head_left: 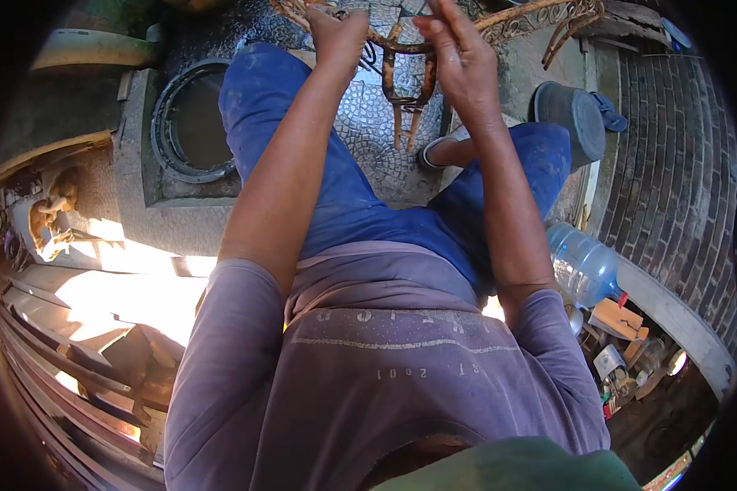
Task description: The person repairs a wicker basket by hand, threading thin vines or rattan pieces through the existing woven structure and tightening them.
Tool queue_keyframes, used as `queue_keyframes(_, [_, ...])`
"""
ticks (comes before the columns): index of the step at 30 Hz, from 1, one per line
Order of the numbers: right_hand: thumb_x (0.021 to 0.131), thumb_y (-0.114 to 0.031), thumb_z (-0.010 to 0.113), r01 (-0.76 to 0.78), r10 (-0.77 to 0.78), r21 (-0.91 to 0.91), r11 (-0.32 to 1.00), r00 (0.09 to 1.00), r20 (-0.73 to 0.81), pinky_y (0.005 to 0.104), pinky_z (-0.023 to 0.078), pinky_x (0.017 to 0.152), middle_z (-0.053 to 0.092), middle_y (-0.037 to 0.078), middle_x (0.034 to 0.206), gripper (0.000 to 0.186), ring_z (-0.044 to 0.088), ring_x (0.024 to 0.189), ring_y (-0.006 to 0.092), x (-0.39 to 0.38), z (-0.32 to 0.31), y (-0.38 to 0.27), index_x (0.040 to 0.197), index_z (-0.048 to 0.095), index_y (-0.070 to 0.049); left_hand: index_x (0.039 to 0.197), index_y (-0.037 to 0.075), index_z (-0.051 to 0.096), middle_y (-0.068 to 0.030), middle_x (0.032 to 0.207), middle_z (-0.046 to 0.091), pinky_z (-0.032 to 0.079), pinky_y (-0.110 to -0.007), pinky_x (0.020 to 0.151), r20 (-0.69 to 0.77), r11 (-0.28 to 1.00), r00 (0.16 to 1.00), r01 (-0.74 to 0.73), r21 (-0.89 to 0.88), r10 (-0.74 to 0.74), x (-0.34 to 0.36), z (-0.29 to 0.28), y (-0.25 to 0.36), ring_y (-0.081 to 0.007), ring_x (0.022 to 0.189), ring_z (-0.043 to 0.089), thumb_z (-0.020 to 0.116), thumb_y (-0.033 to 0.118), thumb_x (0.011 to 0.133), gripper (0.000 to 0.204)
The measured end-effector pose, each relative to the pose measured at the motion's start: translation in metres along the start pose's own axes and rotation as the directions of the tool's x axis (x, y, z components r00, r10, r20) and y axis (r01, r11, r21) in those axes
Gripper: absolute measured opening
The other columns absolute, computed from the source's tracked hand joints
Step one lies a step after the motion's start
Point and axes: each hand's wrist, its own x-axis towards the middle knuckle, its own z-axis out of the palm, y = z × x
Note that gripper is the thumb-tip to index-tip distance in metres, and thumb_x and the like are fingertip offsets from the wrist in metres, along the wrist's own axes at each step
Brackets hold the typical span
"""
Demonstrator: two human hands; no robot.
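A rusty, brown metal frame (409, 47) with curled scrollwork along its bars spans the top of the head view, between and beyond my hands. A narrow forked part with small crossbars hangs from its middle, above the wet mosaic floor. My left hand (340, 39) is closed on the frame's left part, and the upper edge of the picture cuts off some of what it grips. Over the bar on the right lies my right hand (467, 69), its thumb and fingers bent around the metal. Scrollwork carries on past it to the right, ending in a bent leg.
Left of my knee stands a round black tub (165, 123) with murky liquid. A grey bucket (577, 123) and blue slippers (608, 113) are by the brick wall (667, 155) at right. Nearer lie a large clear-blue water bottle (585, 263) and clutter. Wooden slats (65, 368) fill the lower left.
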Motion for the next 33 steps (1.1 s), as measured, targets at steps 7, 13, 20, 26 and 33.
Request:
queue_keyframes(7, [0.103, -0.019, 0.064, -0.022, 0.001, -0.285, 0.958, 0.997, -0.075, 0.0353, 0.057, 0.086, 0.074, 0.017, 0.118, 0.041, 0.073, 0.108, 0.0266, -0.03, -0.033, -0.031, 0.144, 0.062, -0.017, 0.151, -0.009, 0.031, -0.0319, 0.13, 0.06, 0.048, -0.041, 0.104, -0.237, 0.951, 0.958, -0.085, 0.299, 0.16, 0.01, 0.018, -0.022, -0.0427, 0.117, 0.061, 0.06, 0.009, 0.08, 0.079])
queue_keyframes(13, [0.103, -0.02, 0.063, -0.113, 0.17, -0.53, 0.84, 0.984, 0.061, 0.0428, 0.058, 0.074, 0.075, 0.02, 0.103, 0.037, 0.076, 0.088, 0.0343, -0.049, -0.011, -0.038, 0.14, 0.066, -0.022, 0.155, -0.009, 0.027, -0.0342, 0.137, 0.055, 0.043, -0.04, 0.11, -0.259, 0.921, 0.942, -0.103, 0.377, 0.211, 0.01, 0.018, -0.017, -0.0416, 0.126, 0.058, 0.06, 0.008, 0.08, 0.083])
queue_keyframes(20, [0.1, -0.018, 0.063, -0.002, 0.058, -0.569, 0.822, 0.995, 0.079, 0.0489, 0.056, 0.066, 0.074, 0.019, 0.09, 0.037, 0.072, 0.075, 0.0392, -0.042, 0.027, -0.037, 0.137, 0.064, -0.022, 0.152, -0.009, 0.032, -0.0329, 0.134, 0.057, 0.044, -0.04, 0.108, -0.156, 0.974, 0.972, -0.147, 0.173, 0.174, 0.012, 0.01, -0.007, -0.04, 0.123, 0.059, 0.057, 0.005, 0.081, 0.076])
queue_keyframes(26, [0.102, -0.024, 0.06, -0.126, 0.172, -0.476, 0.871, 0.983, 0.055, 0.0511, 0.056, 0.07, 0.073, 0.018, 0.087, 0.041, 0.071, 0.077, 0.0411, -0.042, -0.011, -0.023, 0.142, 0.06, -0.03, 0.138, -0.01, 0.046, -0.032, 0.119, 0.064, 0.047, -0.043, 0.104, -0.168, 0.985, 0.986, 0.024, 0.169, 0.005, 0.005, 0.01, 0.013, -0.0412, 0.116, 0.063, 0.056, 0.004, 0.082, 0.059])
queue_keyframes(33, [0.106, -0.028, 0.056, -0.104, 0.233, -0.562, 0.821, 0.959, 0.163, 0.0462, 0.057, 0.078, 0.074, 0.02, 0.108, 0.037, 0.073, 0.094, 0.0397, -0.036, 0.013, -0.035, 0.142, 0.061, -0.021, 0.142, -0.022, 0.033, -0.0416, 0.144, 0.042, 0.028, -0.045, 0.122, -0.135, 0.976, 0.979, -0.126, 0.176, 0.151, 0.014, 0.012, -0.025, -0.0503, 0.14, 0.041, 0.059, 0.009, 0.082, 0.072])
